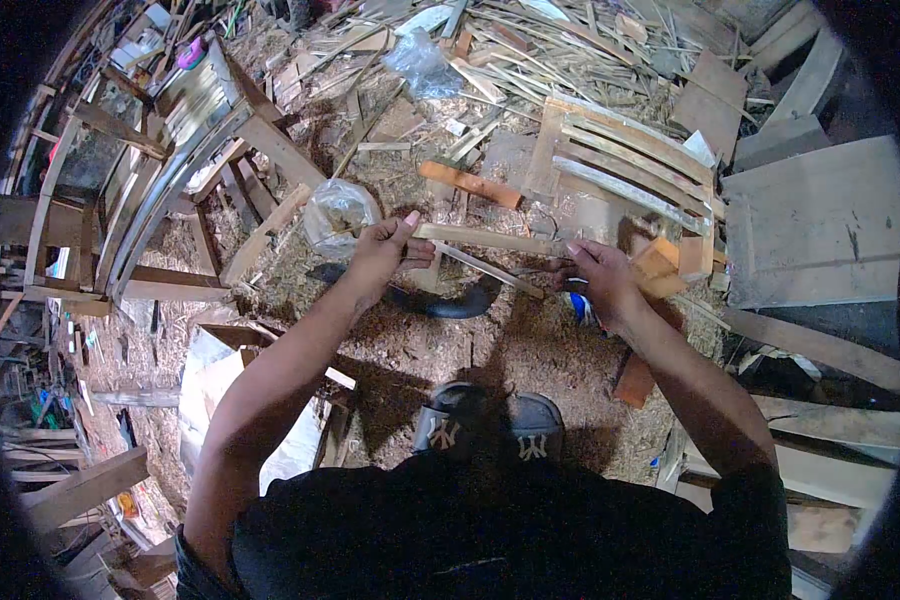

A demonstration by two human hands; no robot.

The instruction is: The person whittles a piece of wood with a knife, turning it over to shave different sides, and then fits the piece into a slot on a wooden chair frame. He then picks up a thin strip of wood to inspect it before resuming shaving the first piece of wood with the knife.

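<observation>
Between my two hands a thin wooden strip (pixel 490 238) is held level above the floor. My left hand (pixel 390 250) pinches its left end, thumb on top and fingers below. At the other end my right hand (pixel 598 278) grips the strip the same way, fingers curled under it. A second, narrower pale strip (pixel 490 270) slants down to the right just below. Behind my left hand lies a clear plastic bag (pixel 338 212). Under the strips a dark curved piece (pixel 440 300) rests on the sawdust. A reddish-brown wood block (pixel 470 184) lies just beyond.
A curved wooden frame (pixel 180 170) stands at left. To the right lies a slatted curved frame (pixel 630 160), beside a large panel (pixel 815 225). Offcuts (pixel 530 60) pile up at the back. My shoes (pixel 490 425) stand on the sawdust-covered floor, with a box (pixel 210 375) left of them.
</observation>
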